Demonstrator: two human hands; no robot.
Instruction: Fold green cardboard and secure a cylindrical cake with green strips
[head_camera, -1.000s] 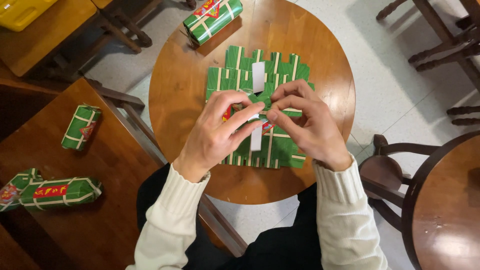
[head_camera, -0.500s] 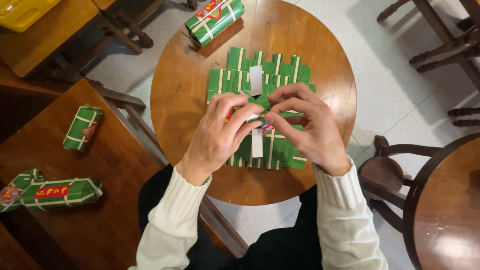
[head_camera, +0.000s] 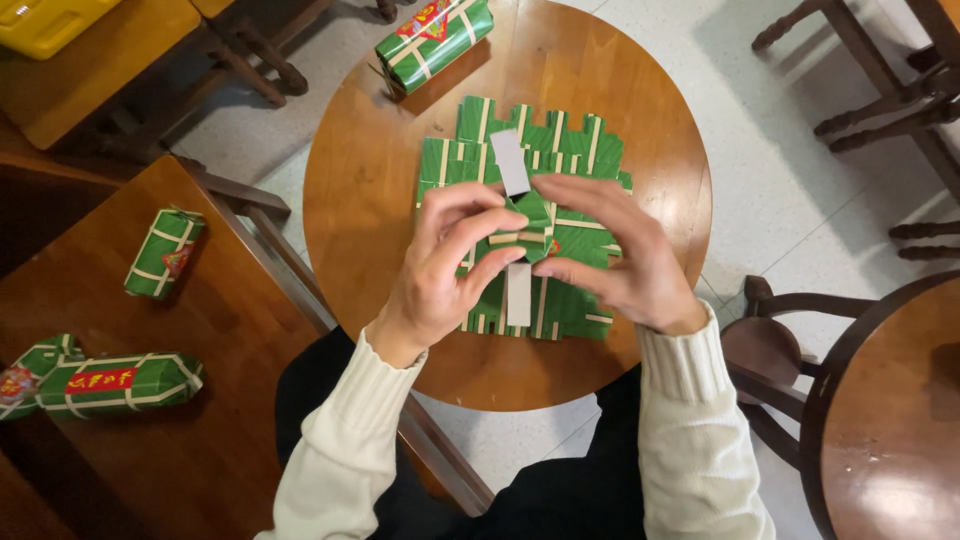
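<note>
Left hand (head_camera: 450, 265) slightly lower on green, cream-striped flat carton (head_camera: 560, 150).

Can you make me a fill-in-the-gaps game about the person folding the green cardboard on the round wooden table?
1. Both hands, the left hand and the right hand, pinch a flat green cardboard sheet with cream stripes that lies on a ____ wooden table.
2. The finished green box with a red label at the table's far edge is ____ in colour.
3. On the dark rectangular wooden table to the person's left lie ____ green boxes.

Missing words: round; green; three
</note>
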